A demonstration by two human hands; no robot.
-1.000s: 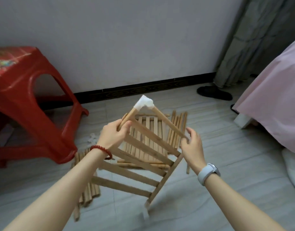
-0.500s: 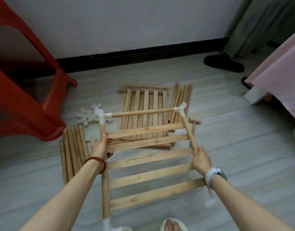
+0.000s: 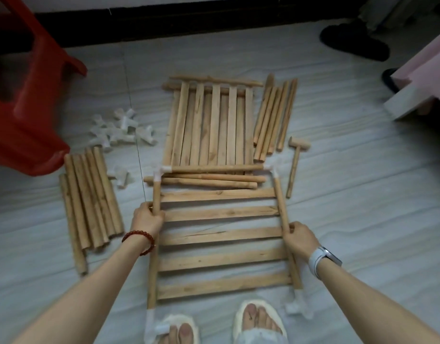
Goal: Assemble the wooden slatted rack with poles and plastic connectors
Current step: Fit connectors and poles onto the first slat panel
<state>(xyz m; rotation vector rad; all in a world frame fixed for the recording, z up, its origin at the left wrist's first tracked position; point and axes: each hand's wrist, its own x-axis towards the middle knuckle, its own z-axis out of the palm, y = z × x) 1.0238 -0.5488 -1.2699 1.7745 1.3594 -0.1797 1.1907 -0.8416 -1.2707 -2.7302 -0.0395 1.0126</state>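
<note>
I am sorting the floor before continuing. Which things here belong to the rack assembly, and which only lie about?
For the job: slatted panel gripped by left hand and right hand; loose poles; plastic connectors; spare slats; small wooden mallet.

Lying about: red stool; black slipper.

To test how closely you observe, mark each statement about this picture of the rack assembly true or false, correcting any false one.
1. Each hand grips a side pole of the slatted panel. True: left hand, right hand.
2. The wooden mallet lies left of the panel. False: it lies to the right.
3. Loose white connectors lie beside the red stool. True.
4. The panel has three slats. False: five.
</note>
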